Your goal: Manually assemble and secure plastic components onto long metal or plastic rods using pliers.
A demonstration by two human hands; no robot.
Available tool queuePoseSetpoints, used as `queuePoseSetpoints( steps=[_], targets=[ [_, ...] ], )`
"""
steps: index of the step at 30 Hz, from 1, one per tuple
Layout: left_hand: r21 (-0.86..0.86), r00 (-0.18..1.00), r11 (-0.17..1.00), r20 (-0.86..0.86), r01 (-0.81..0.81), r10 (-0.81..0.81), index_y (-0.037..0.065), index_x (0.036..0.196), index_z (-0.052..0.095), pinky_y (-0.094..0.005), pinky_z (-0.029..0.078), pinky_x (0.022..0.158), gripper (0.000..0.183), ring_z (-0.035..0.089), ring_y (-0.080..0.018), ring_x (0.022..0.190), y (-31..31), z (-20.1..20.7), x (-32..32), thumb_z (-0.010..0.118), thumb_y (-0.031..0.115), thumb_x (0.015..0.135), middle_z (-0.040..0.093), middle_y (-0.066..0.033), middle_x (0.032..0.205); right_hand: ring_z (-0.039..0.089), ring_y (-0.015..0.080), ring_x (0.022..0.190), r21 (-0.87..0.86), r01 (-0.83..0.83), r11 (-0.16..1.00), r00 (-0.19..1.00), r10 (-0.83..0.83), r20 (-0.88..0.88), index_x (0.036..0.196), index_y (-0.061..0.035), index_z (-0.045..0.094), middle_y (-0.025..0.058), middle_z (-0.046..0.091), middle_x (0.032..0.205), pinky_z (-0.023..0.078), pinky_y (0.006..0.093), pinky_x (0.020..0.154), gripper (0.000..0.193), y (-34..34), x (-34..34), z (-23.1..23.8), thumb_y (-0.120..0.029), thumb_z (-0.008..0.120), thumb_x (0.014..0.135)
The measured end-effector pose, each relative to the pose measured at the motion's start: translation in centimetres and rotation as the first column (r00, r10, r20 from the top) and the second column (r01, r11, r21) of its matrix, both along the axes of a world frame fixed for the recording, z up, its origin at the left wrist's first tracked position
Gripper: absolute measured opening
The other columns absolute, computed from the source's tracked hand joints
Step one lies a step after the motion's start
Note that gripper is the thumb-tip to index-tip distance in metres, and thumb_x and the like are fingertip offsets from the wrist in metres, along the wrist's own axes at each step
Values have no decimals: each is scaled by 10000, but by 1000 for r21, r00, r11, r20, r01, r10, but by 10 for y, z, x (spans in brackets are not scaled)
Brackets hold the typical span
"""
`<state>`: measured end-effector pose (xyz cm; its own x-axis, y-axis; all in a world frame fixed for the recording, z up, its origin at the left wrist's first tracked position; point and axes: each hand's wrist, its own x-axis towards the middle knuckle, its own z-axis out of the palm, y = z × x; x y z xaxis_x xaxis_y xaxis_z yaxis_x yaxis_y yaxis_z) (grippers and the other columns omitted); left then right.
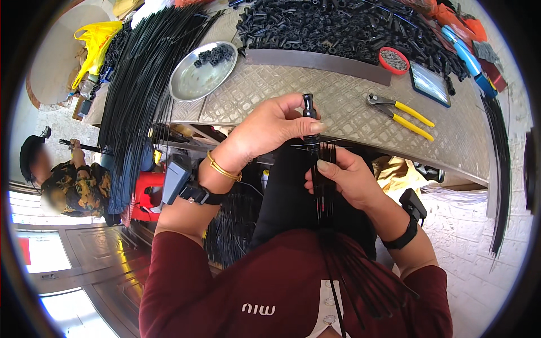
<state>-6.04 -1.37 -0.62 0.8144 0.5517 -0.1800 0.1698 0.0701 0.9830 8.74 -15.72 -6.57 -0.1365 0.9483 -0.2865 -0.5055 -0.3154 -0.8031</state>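
In my left hand (284,124) is an upright black tubular plastic fitting (307,103), gripped between thumb and fingers above my lap. A bundle of thin black rods (324,186) hangs below it, and the rods fan out down over my shirt. My right hand (350,177) closes on this bundle, its thumb across the front. A few thin wires (337,144) stick out sideways between the two hands. How the rods meet the fitting is partly hidden by my fingers.
On the bench (270,84) lie yellow-handled pliers (408,115), a silver dish (189,81), a red bowl (404,69), a dark-framed tablet-like object (431,84) and a heap of black tubes (321,31). Long black rods (141,73) overhang the left side. Another person (84,183) works at far left.
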Motion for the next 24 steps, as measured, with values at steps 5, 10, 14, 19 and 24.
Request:
queuePoseSetpoints(
  steps=[5,10,14,19,24],
  targets=[
    [-4,999,999,8,37,-37,39,991,611,-216,462,687,226,564,-55,760,0,-3,-2,690,178,831,638,5,827,647,171,793,-8,2,1000,1000,-2,-11,1155,-39,531,84,641,899,551,304,727,294,1,0,-1,-178,590,903],
    [-38,998,999,57,-21,23,28,972,622,-217,473,727,202,588,-65,788,-4,-4,-7,692,145,824,649,-9,851,645,168,799,27,-18,999,1000,19,-7,1144,-34,536,84,641,902,546,297,727,288,1,-1,-1,-177,594,900],
    [-40,999,999,22,-26,27,17,1152,538,-243,488,751,402,618,-109,848,-8,-5,-13,696,101,793,661,-71,935,647,189,809,20,-12,1000,1000,12,-24,1114,-18,534,100,640,910,547,326,733,261,0,-1,1,-164,582,903],
    [34,977,999,214,-24,16,51,1354,313,-305,460,852,750,577,-162,967,-31,-16,-18,720,-32,730,618,-119,1026,647,199,825,32,26,999,997,-24,-78,1117,0,517,109,633,935,545,340,751,263,-1,2,2,-144,574,904],
    [-295,938,943,256,-154,233,40,1221,444,-303,499,836,521,593,-156,956,-51,-24,-17,652,-96,763,614,-118,1025,630,139,762,85,-31,996,998,36,-51,1047,-20,513,77,630,863,526,276,700,201,-2,-1,-2,-141,581,902]
  ],
)
